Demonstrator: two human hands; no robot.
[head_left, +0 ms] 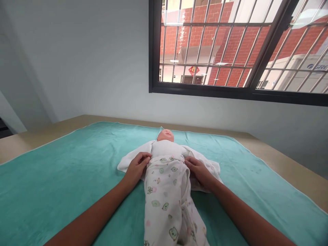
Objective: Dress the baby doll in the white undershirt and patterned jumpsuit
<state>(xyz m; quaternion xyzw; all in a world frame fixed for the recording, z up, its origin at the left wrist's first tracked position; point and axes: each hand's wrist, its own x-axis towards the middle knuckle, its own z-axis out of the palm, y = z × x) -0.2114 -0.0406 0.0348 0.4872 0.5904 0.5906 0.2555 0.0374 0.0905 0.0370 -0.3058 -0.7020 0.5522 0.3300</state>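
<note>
A baby doll [165, 141] lies on its back on a teal blanket [64, 177], head toward the wall. It wears a white top and printed white pants [167, 198] with small animal figures. An open white garment [210, 166] is spread under its torso. My left hand [137, 167] grips the waistband of the pants at the doll's left-side hip as I see it. On the other hip my right hand [199, 172] holds the waistband too. Both forearms reach in from the bottom edge.
The blanket covers a tan table [282, 160] that stands against a pale wall. A barred window [230, 48] with a dark frame sits above, showing a red brick building outside.
</note>
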